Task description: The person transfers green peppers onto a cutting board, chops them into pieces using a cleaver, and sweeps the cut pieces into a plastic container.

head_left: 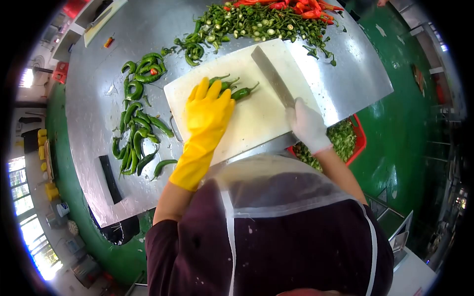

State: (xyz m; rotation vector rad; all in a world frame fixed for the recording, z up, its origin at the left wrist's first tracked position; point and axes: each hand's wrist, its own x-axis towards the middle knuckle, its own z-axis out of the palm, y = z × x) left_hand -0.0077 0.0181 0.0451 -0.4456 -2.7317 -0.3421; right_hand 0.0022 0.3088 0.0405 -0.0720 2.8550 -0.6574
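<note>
My left hand (210, 106), in a yellow rubber glove, presses down on several green peppers (242, 92) lying side by side on a white cutting board (254, 123). Their stem ends stick out past its fingers. My right hand (307, 123), in a whitish glove, grips the handle of a wide-bladed knife (272, 76). The blade lies over the right part of the board, apart from the peppers, pointing to the far edge. More whole green peppers (136, 138) are spread on the metal table left of the board.
Cut green stem ends (247, 22) are heaped beyond the board on the metal table (89, 123), with red peppers (311, 9) behind. A red basket (363, 140) of chopped green pieces stands below the table's right edge. A dark strip (109, 178) lies near the left corner.
</note>
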